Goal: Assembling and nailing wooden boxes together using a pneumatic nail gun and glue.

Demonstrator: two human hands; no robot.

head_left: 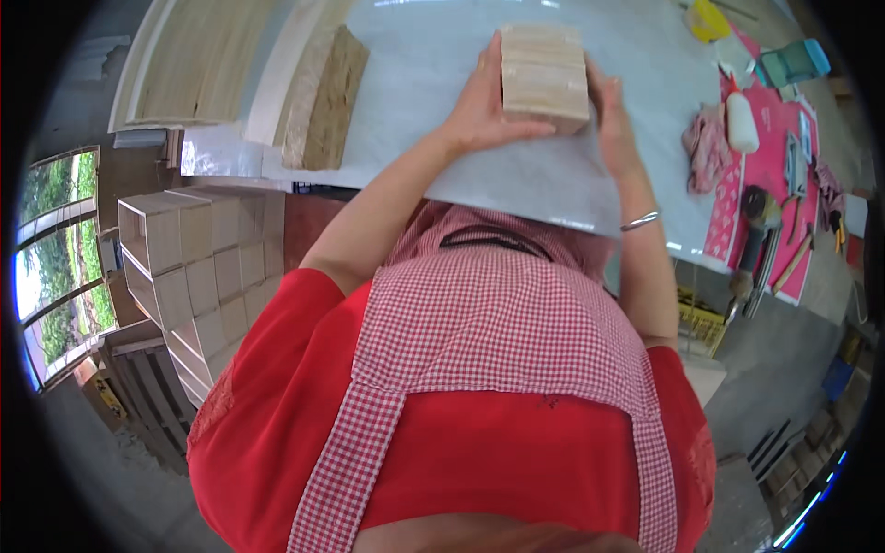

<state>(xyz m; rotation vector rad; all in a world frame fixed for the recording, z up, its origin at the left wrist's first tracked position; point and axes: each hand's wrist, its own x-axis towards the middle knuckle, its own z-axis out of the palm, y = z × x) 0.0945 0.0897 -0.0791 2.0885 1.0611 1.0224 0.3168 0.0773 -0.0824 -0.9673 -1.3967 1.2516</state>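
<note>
While the left hand (pixel 481 109) wraps its grip around the left side of the pale wooden stack (pixel 544 78), the right hand (pixel 618 129) flanks its right, contact unclear. Beneath the stack spreads the white surface (pixel 415 101); a white bottle (pixel 741 122) lies right of it.

A woodworking workshop, from its wooden boards (pixel 195 60), stack of pale boxes (pixel 205 240) and hand tools (pixel 794 170).

One left hand (pixel 481 109), one right hand (pixel 616 124), one silver bracelet (pixel 641 221) and one stack of pale wood (pixel 544 74) are pictured. Also shown: one white bottle (pixel 741 122), one teal jar (pixel 791 64) and one checked apron (pixel 507 323).
</note>
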